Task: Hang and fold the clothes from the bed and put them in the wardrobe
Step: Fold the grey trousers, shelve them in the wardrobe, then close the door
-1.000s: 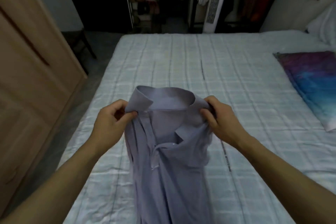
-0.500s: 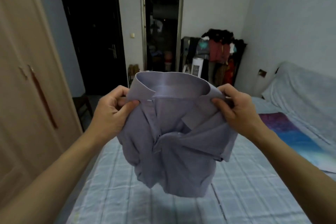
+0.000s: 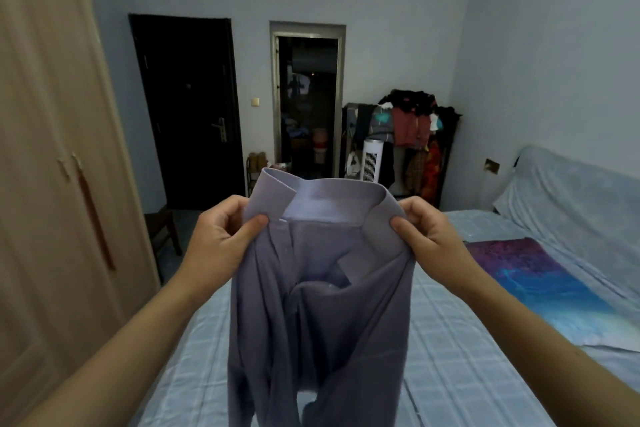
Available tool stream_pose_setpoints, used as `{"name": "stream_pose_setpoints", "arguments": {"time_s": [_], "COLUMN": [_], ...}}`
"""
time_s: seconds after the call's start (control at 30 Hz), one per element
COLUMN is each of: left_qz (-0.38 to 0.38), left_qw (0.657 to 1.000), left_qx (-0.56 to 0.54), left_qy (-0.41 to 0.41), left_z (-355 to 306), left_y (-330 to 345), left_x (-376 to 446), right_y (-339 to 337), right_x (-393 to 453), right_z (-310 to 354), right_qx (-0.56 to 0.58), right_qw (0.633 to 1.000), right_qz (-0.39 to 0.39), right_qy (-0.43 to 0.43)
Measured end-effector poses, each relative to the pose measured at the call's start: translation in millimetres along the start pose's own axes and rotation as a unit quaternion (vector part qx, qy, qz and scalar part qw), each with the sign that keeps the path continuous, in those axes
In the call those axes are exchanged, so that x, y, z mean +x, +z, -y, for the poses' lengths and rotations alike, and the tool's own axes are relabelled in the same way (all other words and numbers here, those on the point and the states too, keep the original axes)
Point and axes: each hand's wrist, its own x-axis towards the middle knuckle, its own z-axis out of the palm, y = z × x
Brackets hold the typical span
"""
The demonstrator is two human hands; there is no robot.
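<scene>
While one lavender collared cotton shirt [image 3: 322, 291] hangs above the bed with the pale blue checked sheet [image 3: 446, 357], two hands hold it up: the left hand [image 3: 221, 239] and the right hand [image 3: 427, 236] each pinch a collar end, fingers [image 3: 254, 224] curled on the cloth. One light wooden wardrobe [image 3: 52, 184] stands left (doors closed), one crowded clothes rack [image 3: 412, 135] beyond, one purple-blue pillow [image 3: 530, 274] right. No writing is legible.

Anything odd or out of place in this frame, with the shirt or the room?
Nothing stands out. Both the left hand and the right hand pinch the lilac shirt by its collar, and it hangs bunched over the bed. The wardrobe doors are closed.
</scene>
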Motion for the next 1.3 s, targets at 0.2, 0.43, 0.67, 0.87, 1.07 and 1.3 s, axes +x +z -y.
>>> {"name": "stream_pose_setpoints", "arguments": {"time_s": [0.2,0.43,0.67,0.87,1.07,1.3], "left_qz": [0.009,0.073,0.026,-0.114,-0.101,-0.045], "left_qw": [0.999,0.995,0.958,0.949,0.962,0.985], "left_qx": [0.038,0.036,0.214,0.266,0.246,0.155], "left_qy": [-0.016,-0.061,-0.190,-0.127,-0.064,-0.055], "left_z": [-5.8,-5.7,12.0,3.2,-12.8,-22.8], "left_y": [12.8,10.0,39.3,85.4,111.8,119.3], "left_x": [-4.3,-14.2,14.0,9.2,-16.3,-28.8], "right_y": [-8.9,-21.8,15.0,72.0,89.2,85.4], "right_x": [-17.5,-30.7,9.6,20.9,13.7,0.7], "right_z": [-6.6,-18.0,-43.6,-42.7,-20.9,3.6], "right_qx": [0.083,0.073,-0.048,-0.067,0.048,0.185], "right_qw": [0.991,0.953,0.954,0.963,0.974,0.973], "right_qz": [0.067,0.227,0.065,-0.118,-0.125,-0.026], "right_qy": [0.078,0.186,0.288,0.233,0.183,0.133]}}
